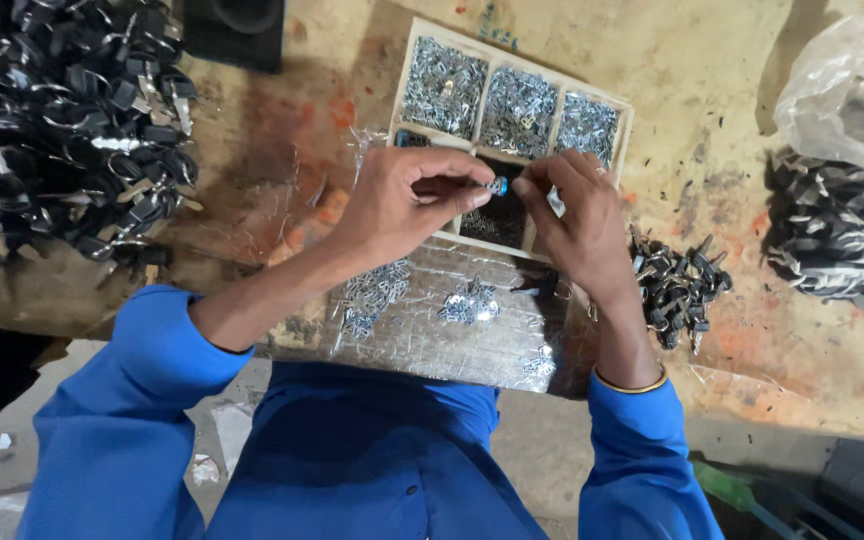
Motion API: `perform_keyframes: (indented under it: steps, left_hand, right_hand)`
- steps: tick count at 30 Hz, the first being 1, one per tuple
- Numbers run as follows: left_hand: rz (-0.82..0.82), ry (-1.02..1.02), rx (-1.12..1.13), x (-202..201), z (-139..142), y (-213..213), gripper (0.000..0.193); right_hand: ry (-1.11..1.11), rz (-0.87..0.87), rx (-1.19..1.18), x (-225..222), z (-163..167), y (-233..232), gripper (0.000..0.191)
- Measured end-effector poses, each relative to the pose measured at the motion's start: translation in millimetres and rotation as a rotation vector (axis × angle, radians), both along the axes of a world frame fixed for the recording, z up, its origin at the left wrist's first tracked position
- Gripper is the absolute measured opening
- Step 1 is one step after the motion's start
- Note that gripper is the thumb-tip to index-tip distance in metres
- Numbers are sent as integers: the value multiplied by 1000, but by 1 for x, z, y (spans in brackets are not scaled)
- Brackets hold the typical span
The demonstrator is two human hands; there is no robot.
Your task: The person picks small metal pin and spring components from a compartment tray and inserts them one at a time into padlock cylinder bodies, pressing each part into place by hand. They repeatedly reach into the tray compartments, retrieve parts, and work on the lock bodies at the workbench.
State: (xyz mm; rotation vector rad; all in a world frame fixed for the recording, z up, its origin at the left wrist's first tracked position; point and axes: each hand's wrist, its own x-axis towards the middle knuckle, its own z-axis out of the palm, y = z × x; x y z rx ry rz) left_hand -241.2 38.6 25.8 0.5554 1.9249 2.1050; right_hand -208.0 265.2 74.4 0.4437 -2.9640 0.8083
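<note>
Over the middle of the workbench (772,330) we hold a small blue-tipped metal part (497,186), our left hand (397,205) pinching it between thumb and forefinger, our right hand (577,220) closed on its other end with the fingertips. Both hands meet just above the near edge of a wooden compartment tray (410,60), whose three far cells brim with small silvery pieces; the dark cell under the part is partly hidden by our fingers.

Between the tray and the near edge of the bench lies a crinkled clear plastic sheet (452,330) with small heaps of silvery clips (469,300) on it. Open room is scarce: a large pile of black-headed keys (62,120) crowds the far left corner, a smaller heap of keys (677,290) sits just beside our right wrist, and stacked bundles of dark parts (832,235) under a plastic bag (847,90) fill the right edge. Bare bench shows left of the tray and near the right corner.

The bench surface is worn, tan, stained orange and black.
</note>
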Motion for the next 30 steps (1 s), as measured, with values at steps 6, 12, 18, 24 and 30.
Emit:
perform_keyframes:
  steps: [6,12,18,24,30]
  left_hand:
    - [27,26,-27,3,1,2,23]
    - [53,-6,-71,6,3,3,20]
    - [60,-28,-54,7,0,2,18]
    - [68,2,-64,6,-1,2,18]
    - [70,37,-38,3,-4,2,19]
  right_hand:
    - [-29,-14,-456,5,-11,-9,7]
    - [14,40,-444,7,-9,-15,11]
    - [99,52,-325,10,-8,-20,12]
    - [-87,-111,-444,4,-5,-11,18]
    - [177,32,76,-1,-15,-14,19]
